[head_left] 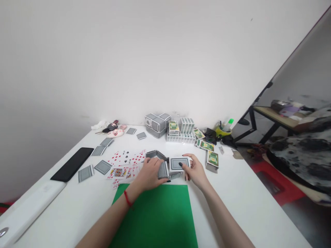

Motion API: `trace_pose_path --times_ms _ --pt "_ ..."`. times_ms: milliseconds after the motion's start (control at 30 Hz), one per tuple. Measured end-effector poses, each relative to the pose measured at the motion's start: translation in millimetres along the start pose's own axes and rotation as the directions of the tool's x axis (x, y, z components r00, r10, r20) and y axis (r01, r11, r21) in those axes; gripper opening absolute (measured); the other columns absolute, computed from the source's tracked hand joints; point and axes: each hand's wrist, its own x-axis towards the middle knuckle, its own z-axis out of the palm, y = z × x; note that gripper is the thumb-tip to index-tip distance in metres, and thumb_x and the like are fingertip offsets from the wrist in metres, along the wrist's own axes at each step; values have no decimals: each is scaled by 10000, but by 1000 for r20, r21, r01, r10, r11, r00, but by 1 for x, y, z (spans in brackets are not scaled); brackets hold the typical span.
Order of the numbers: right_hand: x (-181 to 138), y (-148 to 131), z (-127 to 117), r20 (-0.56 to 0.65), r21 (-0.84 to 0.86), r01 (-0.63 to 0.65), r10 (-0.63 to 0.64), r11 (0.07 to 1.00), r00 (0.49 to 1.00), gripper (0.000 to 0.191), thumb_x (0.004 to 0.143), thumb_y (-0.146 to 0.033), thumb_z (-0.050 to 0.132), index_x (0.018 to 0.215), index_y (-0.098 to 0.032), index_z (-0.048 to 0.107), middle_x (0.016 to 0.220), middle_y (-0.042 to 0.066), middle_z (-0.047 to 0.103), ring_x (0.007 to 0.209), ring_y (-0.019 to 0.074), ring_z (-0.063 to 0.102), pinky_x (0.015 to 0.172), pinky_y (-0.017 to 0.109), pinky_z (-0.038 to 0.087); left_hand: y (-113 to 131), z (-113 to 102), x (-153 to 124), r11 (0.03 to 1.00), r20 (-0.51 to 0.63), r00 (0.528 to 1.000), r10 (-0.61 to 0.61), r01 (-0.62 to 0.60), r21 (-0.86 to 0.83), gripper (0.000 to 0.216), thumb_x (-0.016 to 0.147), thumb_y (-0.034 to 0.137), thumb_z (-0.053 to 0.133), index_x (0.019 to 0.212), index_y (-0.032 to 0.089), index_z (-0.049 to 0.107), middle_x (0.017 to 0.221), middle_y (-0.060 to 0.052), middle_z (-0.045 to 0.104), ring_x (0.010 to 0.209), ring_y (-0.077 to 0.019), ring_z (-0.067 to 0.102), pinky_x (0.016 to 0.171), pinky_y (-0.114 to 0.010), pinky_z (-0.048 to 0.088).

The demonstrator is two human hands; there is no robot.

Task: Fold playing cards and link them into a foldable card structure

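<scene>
Both hands are seen just beyond the far edge of the green mat (157, 213), on the white table (232, 193). The right hand (196, 171) is closed on a flat packet (178, 163) of grey-backed cards, held back-up; the thumb is laid across its near edge and the fingers are curled round its right end, so the packet juts out to the left of the grip. The left hand (150, 175) is cupped, knuckles up, fingers closed on an upright packet (162, 170) that is stood on edge at the fingertips, just beside the flat packet; whether the two packets touch cannot be told. A red cord (127, 198) is worn on the left wrist. Face-up cards (124, 163) are spread to the left of the left hand, with loose face-down cards (102, 167) and a black phone (72, 164) further left. Boxed decks (181, 131) are stacked against the wall.
</scene>
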Motion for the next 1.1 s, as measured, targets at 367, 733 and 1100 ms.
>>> trace_pose_path --times_ms 367,733,1100 --pt "4 17 4 8 64 69 -69 996 998 364 690 -333 629 986 -208 457 738 2 640 636 158 615 588 265 495 -3 -1 0 996 -15 1000 21 -22 -87 528 673 462 644 1078 185 451 1054 -77 541 972 -254 472 889 -411 295" --pt "3 14 2 50 39 77 -79 996 996 336 690 -314 625 963 -213 458 739 -13 597 613 143 569 566 249 458 -5 2 0 995 -40 999 9 -13 -99 523 676 471 633 1079 190 454 1047 -79 540 965 -256 472 873 -409 307" --pt "1 15 2 79 -48 77 -73 996 994 307 697 -322 615 947 -212 475 676 -35 552 572 134 522 525 235 414 -5 5 -2 995 -59 998 -3 -3 -96 543 675 466 639 1098 180 450 1063 -85 535 974 -264 463 876 -413 308"
